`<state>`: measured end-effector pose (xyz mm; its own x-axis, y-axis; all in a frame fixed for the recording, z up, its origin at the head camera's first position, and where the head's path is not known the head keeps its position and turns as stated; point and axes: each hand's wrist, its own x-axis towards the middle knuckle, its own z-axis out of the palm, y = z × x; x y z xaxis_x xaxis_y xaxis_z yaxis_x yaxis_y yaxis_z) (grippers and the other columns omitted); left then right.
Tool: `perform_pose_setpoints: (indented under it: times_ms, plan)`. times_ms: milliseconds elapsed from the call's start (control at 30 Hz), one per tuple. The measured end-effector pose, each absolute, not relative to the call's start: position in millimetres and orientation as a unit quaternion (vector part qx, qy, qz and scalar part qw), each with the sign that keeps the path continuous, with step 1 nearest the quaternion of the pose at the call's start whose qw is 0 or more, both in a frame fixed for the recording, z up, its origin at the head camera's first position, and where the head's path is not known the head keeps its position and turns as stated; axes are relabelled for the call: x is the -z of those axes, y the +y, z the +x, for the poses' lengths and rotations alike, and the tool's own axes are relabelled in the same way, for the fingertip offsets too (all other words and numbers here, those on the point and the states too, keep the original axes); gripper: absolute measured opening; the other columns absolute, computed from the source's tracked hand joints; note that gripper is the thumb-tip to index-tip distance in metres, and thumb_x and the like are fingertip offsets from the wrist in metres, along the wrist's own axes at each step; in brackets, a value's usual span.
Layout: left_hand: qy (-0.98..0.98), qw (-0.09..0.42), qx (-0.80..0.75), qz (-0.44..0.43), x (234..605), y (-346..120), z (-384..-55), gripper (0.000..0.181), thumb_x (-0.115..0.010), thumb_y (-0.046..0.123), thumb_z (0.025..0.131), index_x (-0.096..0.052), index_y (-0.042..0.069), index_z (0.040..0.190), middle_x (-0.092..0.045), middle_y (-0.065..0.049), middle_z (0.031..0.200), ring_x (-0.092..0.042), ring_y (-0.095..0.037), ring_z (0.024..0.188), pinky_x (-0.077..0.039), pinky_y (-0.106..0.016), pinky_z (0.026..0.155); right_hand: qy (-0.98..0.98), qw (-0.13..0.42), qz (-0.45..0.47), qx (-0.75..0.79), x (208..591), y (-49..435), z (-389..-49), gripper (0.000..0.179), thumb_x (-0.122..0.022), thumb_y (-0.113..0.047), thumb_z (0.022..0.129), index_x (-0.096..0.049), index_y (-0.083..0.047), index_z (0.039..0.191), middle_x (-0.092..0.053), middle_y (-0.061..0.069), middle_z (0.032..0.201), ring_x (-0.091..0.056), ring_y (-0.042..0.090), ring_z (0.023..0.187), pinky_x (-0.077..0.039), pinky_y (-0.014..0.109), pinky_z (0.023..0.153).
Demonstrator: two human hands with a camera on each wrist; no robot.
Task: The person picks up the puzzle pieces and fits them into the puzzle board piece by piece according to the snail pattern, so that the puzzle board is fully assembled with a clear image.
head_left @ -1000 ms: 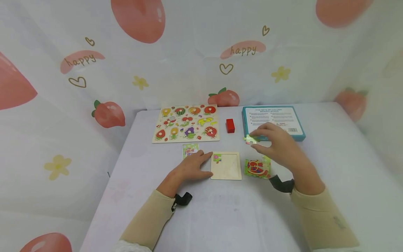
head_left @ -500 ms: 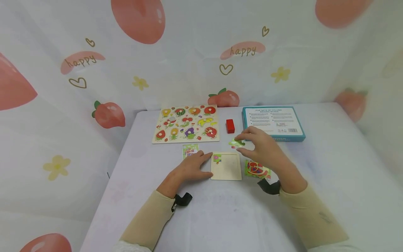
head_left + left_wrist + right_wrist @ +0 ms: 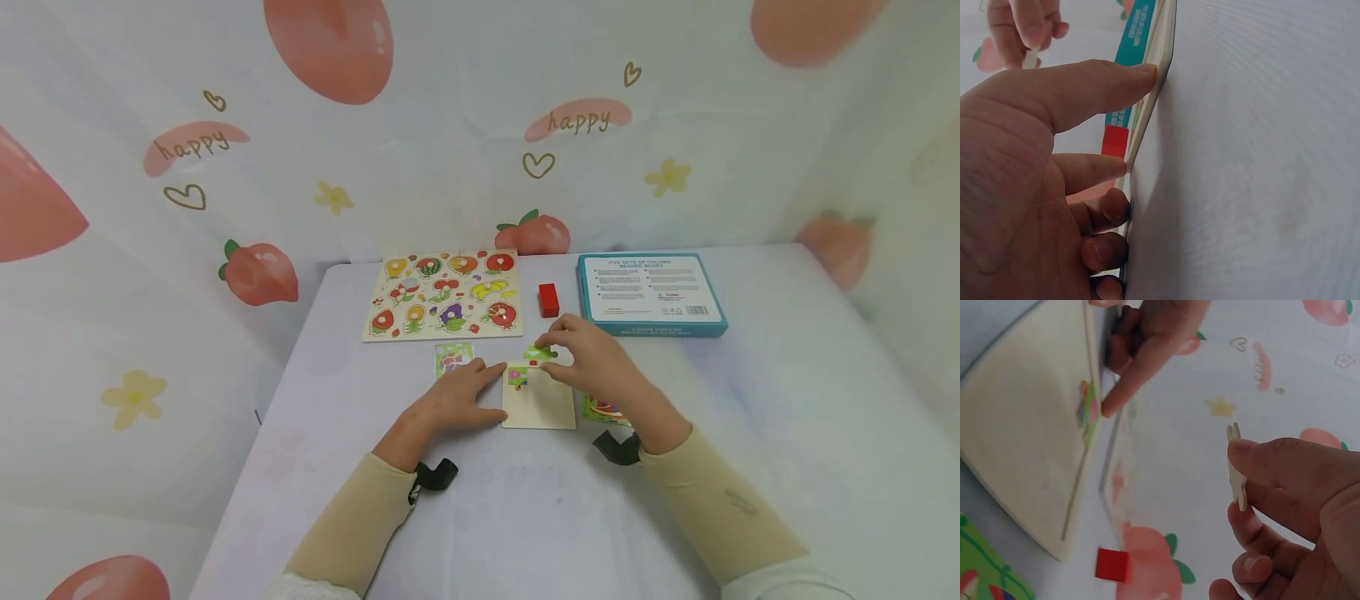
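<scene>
In the head view my right hand [image 3: 596,358] pinches a green jigsaw piece [image 3: 537,353] between thumb and fingers, over the far edge of a square wooden puzzle tray [image 3: 542,408]. The right wrist view shows that piece [image 3: 1235,469] edge-on, held off the tray. My left hand [image 3: 457,396] rests at the tray's left side, thumb and index finger spread along its edge, the other fingers bent. One piece with a pink flower [image 3: 517,377] lies in the tray's far left corner. Right of the tray is a pile of colourful pieces [image 3: 602,409], partly covered by my right hand.
Just beyond the left hand lies a small picture card [image 3: 453,355]. Behind it sits a wooden fruit peg board [image 3: 467,292]. A red block [image 3: 549,300] stands between that board and a teal box [image 3: 651,292]. A patterned cloth [image 3: 450,167] hangs behind the table.
My right hand has carried the jigsaw piece leftward from near the teal box to the tray's far edge, slightly toward me. The left hand and the tray stay in place.
</scene>
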<state>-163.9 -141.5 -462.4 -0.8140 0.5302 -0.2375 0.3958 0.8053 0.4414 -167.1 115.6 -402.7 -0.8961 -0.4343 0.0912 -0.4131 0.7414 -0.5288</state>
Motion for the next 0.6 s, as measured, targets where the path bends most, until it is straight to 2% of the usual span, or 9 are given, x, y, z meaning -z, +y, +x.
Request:
perform_pose_setpoints:
  times_ms: [133,600]
  plan:
    - [0.933,0.179,-0.190,0.248,462,-141,-164,0.079,-0.073,0.047,0.091,-0.042,0.019,0.159,-0.053,-0.006,0.126,-0.052,-0.020,0.102,-0.048,-0.040,0.091,0.933,0.047,-0.223,0.279,412,111,-172,0.033,-0.084,-0.019,0.086,-0.076,-0.015,0.118,-0.061,0.005,0.115,-0.058,0.026,0.104,-0.056,0.036,0.082]
    - [0.932,0.177,-0.197,0.248,461,-142,-163,0.079,-0.073,0.046,0.090,-0.043,0.019,0.158,-0.054,-0.006,0.126,-0.052,-0.020,0.102,-0.048,-0.040,0.092,0.935,0.110,-0.214,0.262,432,107,-183,0.028,-0.081,-0.021,0.089,-0.079,-0.015,0.117,-0.064,0.002,0.112,-0.059,0.023,0.104,-0.053,0.040,0.089]
